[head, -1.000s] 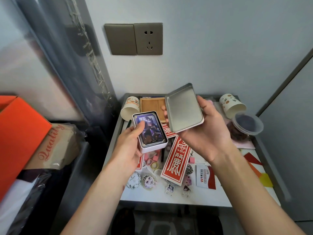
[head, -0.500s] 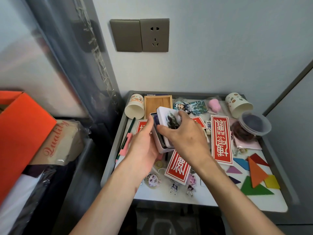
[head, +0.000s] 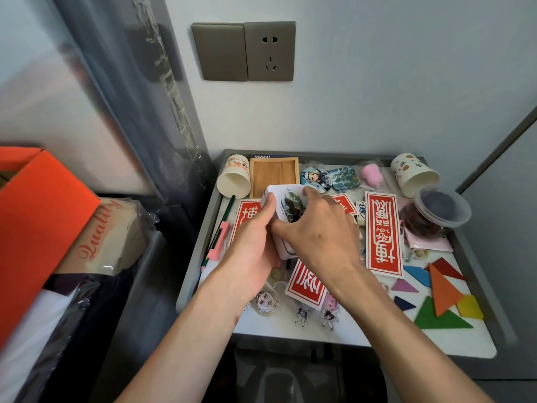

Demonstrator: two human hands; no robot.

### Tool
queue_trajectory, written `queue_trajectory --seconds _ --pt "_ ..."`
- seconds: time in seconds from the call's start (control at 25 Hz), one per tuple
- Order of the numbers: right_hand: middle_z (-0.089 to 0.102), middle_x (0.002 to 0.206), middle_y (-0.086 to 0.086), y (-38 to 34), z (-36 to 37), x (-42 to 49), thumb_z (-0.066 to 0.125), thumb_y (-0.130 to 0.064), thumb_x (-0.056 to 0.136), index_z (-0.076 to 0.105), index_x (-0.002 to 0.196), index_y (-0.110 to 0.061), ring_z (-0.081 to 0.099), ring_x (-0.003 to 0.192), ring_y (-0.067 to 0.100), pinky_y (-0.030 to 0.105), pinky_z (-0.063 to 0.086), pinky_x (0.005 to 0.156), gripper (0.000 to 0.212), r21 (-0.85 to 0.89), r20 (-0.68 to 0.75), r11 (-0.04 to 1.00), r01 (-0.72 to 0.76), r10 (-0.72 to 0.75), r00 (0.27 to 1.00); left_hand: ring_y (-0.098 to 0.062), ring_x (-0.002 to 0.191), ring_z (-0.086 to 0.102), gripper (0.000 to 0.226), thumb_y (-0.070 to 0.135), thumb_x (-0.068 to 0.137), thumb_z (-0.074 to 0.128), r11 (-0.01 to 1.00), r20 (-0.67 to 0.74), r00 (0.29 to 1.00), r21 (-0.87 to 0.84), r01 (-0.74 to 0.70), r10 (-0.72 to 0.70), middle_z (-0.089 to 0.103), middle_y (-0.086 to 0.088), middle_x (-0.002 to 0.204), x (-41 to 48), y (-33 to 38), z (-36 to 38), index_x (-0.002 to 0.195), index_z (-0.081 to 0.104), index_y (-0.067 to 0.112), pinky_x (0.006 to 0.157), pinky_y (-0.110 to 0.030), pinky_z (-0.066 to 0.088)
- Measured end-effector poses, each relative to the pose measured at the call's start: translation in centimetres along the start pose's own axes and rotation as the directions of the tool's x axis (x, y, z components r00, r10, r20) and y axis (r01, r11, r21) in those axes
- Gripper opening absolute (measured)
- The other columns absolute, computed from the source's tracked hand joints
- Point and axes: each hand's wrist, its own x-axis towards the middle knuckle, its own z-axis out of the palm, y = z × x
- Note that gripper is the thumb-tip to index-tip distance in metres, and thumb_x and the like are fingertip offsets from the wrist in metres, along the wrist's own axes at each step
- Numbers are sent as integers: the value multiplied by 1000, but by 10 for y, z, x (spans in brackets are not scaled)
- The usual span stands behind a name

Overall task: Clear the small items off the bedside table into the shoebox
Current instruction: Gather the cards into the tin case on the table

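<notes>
Above the bedside table I hold a small white tin with a printed figure on its lid. My left hand grips the tin from the left and below, thumb on its top edge. My right hand holds the lid from above, fingers curled over its far edge and thumb on its near side. The lid sits down on the tin. The orange shoebox stands at the far left, partly out of view.
The table carries two paper cups, a wooden tray, red printed cards, badges, a pink eraser, a lidded plastic tub, coloured tangram pieces, a pencil and small figure charms. A wrapped brown package lies beside the shoebox.
A second ago my right hand held the open lid apart from the tin. It brought the lid down over the tin, and both hands now press it closed. The view has tilted down.
</notes>
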Motion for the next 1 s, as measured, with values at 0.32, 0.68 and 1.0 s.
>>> queue_trajectory --seconds 0.32,0.68,1.0 --pt "64 102 5 1 -5 1 60 -63 67 58 114 -18 63 91 30 39 52 75 64 -23 -3 1000 11 -11 1000 -25 106 70 39 41 100 50 999 23 999 4 -42 42 72 -9 118 5 -4 -5 127 65 18 61 -28 56" --pt "60 119 2 10 -1 3 66 -65 64 51 128 -23 60 106 26 42 51 87 78 65 109 998 18 -25 994 -35 104 70 34 25 97 59 995 8 995 -12 -101 101 72 -18 114 5 -3 -11 125 64 8 92 -55 54" --pt "60 88 -24 16 -10 -8 79 -55 63 50 100 -34 56 81 -5 15 49 67 51 310 263 950 19 -105 959 -41 114 64 28 30 95 63 988 -71 986 -17 -155 154 72 -19 113 4 2 -12 114 69 10 105 -51 44"
